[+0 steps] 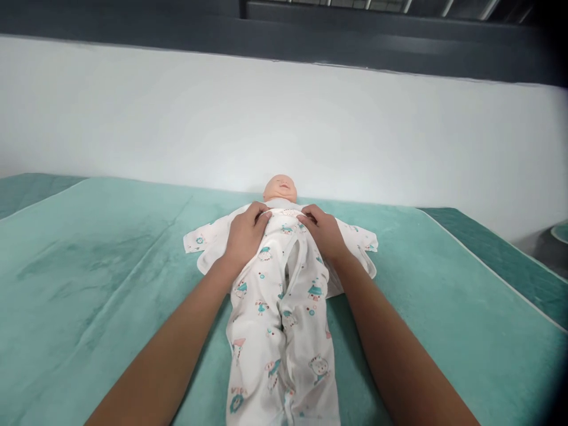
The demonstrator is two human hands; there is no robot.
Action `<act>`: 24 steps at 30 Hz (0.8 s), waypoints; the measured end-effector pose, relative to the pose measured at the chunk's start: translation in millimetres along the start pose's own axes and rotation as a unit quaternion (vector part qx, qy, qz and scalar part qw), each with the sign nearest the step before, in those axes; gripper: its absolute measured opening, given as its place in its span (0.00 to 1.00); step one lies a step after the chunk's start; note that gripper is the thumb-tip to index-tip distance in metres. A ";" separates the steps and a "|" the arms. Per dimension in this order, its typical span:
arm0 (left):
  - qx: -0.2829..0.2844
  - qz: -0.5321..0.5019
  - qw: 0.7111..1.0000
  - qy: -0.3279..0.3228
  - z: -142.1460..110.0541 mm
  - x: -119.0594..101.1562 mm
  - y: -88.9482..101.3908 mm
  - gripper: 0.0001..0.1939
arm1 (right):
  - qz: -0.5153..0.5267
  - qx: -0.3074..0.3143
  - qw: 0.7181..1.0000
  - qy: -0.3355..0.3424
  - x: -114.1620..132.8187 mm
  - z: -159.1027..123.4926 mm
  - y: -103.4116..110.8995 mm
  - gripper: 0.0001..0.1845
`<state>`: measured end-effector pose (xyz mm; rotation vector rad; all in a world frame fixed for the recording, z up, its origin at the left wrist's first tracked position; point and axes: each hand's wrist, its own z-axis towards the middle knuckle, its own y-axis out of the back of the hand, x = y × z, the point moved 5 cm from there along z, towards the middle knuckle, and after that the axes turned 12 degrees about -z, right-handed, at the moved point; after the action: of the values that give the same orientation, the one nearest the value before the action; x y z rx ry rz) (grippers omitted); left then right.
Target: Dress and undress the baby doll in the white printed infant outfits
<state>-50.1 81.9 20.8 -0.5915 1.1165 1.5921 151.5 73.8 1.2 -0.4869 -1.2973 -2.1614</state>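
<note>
A baby doll (280,188) lies on its back, head toward the white wall. White printed baby pants (261,296) cover its legs and reach up to its chest. Under its body a white printed baby top (210,234) is spread open, sleeves out to both sides. My left hand (248,234) pinches the waistband of the pants at the left side, thumb on top. At the right side of the same waistband, my right hand (323,231) grips with thumb and fingers curled. The doll's arms and feet do not show.
A light green cloth (110,266) with pale edging covers the surface beneath the doll. Darker green fabric (501,254) shows at both outer sides. Behind stands a white wall (186,118), topped by a dark grey ledge (310,38) with bars above.
</note>
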 end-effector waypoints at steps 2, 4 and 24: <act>-0.023 0.006 1.000 0.017 9.3 8.1 2.4 0.09 | 0.002 0.006 1.000 -0.012 -1.5 10.6 -3.9 0.08; -0.038 -0.024 0.998 0.033 17.5 17.8 3.2 0.08 | 0.008 0.017 1.000 -0.022 -3.7 20.1 -7.5 0.08; -0.052 0.005 0.998 0.024 30.5 32.8 8.4 0.09 | -0.018 0.026 0.995 0.100 0.5 43.1 -16.8 0.09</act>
<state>-63.6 124.2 10.4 -0.6958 1.0783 1.6604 141.2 118.1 10.1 -0.2217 -1.2563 -2.1380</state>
